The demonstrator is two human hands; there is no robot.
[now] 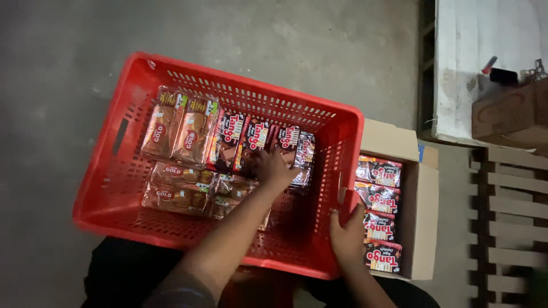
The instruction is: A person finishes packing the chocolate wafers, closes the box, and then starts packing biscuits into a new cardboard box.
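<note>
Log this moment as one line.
left hand: on dark packs in crate | right hand: on crate edge | box: beside

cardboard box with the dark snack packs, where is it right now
In the head view the cardboard box sits on the floor, right of the red crate, touching its side; the right hand rests between them.

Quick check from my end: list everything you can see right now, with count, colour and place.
crate: one, red plastic, on the floor, centre
biscuit packs: about four, brown, crate's left part
wafer packs: several, dark with red, crate's middle
cardboard box: one, tan, open, right of the crate
boxed packs: four showing, dark with red, in the cardboard box
pallet: one, pale wood slats, far right
left hand: on the wafer packs inside the crate
right hand: on the crate's right rim, beside the cardboard box
</note>
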